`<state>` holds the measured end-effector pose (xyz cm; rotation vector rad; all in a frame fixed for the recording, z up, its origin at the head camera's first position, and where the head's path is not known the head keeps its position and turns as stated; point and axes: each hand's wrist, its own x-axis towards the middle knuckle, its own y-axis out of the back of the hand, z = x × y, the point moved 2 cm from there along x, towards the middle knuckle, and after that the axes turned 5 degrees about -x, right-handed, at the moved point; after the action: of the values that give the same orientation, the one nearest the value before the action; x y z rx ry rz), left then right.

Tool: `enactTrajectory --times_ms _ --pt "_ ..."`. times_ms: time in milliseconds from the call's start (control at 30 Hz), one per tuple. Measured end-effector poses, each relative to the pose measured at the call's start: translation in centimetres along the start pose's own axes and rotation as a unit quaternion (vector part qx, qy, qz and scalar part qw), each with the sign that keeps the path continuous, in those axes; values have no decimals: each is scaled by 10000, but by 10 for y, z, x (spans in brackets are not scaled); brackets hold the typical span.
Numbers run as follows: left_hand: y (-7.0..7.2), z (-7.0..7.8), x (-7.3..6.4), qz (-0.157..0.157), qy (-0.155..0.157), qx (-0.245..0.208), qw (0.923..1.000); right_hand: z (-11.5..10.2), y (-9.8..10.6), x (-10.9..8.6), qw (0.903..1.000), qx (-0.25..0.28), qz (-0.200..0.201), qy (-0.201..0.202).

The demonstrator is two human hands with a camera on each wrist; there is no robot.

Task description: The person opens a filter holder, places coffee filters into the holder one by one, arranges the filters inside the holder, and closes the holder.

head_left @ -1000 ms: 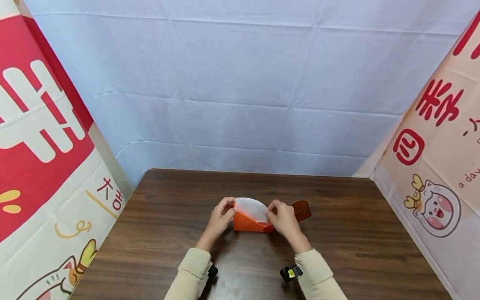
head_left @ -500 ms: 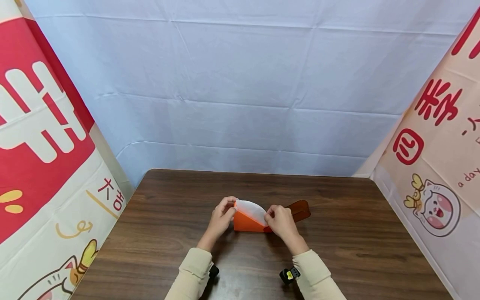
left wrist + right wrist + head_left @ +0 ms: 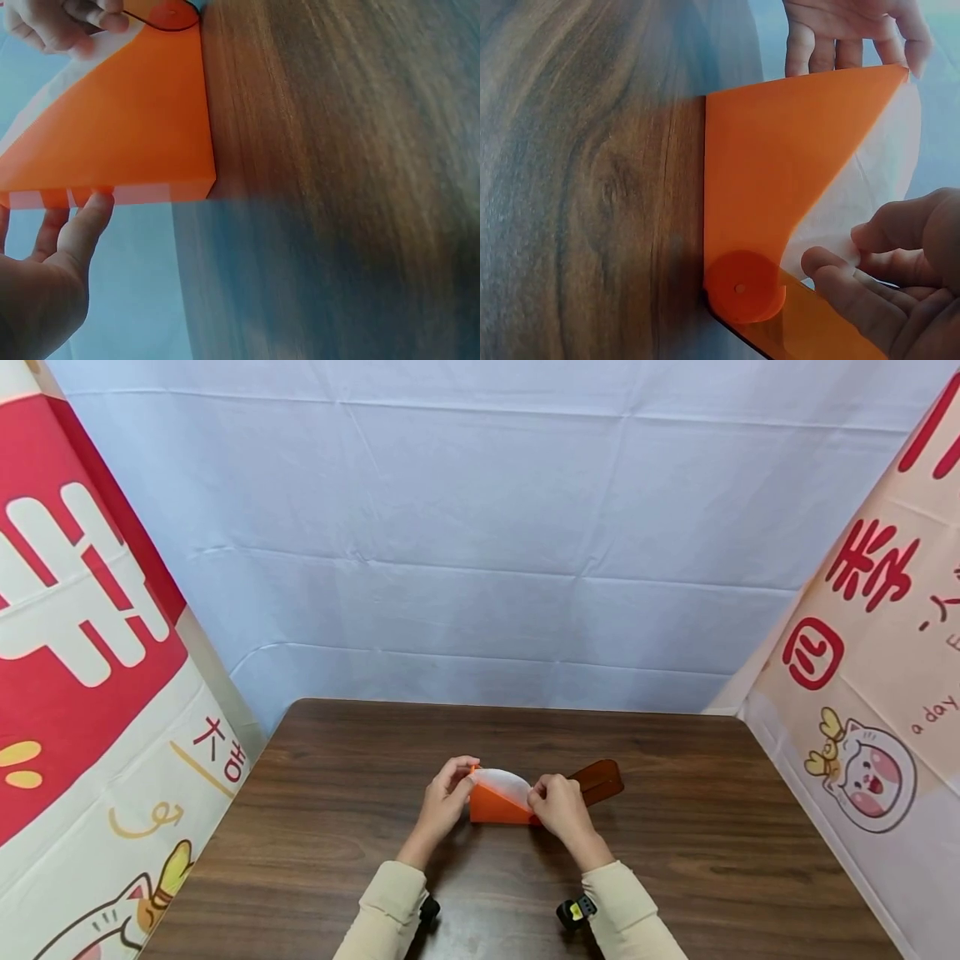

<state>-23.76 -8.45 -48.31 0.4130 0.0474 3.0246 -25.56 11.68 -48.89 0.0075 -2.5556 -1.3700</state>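
Observation:
A flat orange case (image 3: pixel 497 808) stands on its long edge on the table, its slanted opening facing up. White filter paper (image 3: pixel 862 187) with a rounded top sticks out of that opening. My left hand (image 3: pixel 442 802) holds the case by its upper left end, fingertips along the narrow end wall in the left wrist view. At the lower right of the paper, my right hand (image 3: pixel 564 810) pinches it between thumb and fingers. A translucent amber cover (image 3: pixel 602 782) swings out to the right from a round pivot (image 3: pixel 741 287) at the case's right corner.
The dark wood-grain table (image 3: pixel 337 760) spreads out on all sides of the case. Behind it hangs a pale cloth (image 3: pixel 465 568), and printed cloths flank it left (image 3: pixel 82 610) and right (image 3: pixel 900 735).
The white paper has dropped lower into the orange case. My right hand has moved down and slightly left with it, while the left hand stays nearly in place.

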Motion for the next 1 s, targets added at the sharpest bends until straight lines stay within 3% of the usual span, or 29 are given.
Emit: enactTrajectory --times_ms 333,633,1000 --pt "3 -3 3 -182 -96 -200 9996 2 -6 1 9991 -347 212 134" --pt "5 -6 5 -359 -151 -286 9988 -1 -8 2 9980 -560 168 220" --pt "4 -8 3 -197 -133 -273 9993 -1 -5 0 9993 -317 166 116"
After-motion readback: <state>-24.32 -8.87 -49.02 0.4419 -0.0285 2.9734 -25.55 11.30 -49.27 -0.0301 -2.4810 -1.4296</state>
